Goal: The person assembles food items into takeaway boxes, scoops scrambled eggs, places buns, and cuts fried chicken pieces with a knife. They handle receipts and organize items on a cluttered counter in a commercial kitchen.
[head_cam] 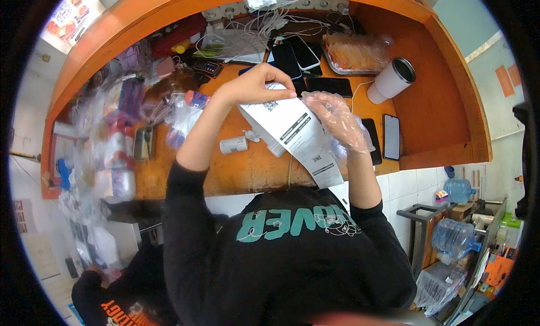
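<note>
A long printed paper receipt (295, 132) hangs over the wooden desk, its lower end reaching my shirt. The bare left hand (263, 85) pinches its top edge between thumb and fingers. My right hand (339, 119), in a clear plastic glove, is at the strip's right edge; its fingertips touch or nearly touch the paper, and the grip cannot be told. Behind the receipt, another strip of paper shows in part. A small curled paper roll (233, 145) lies on the desk to the left, beside a crumpled paper piece (252, 135).
Several phones (329, 87) lie beyond and right of my hands. A white tumbler (390, 81) stands at the right, near a plastic-wrapped tray (354, 52). White cables (274, 26) tangle at the back. Plastic-bagged packs (118, 157) crowd the left. A co-worker (122, 292) is at lower left.
</note>
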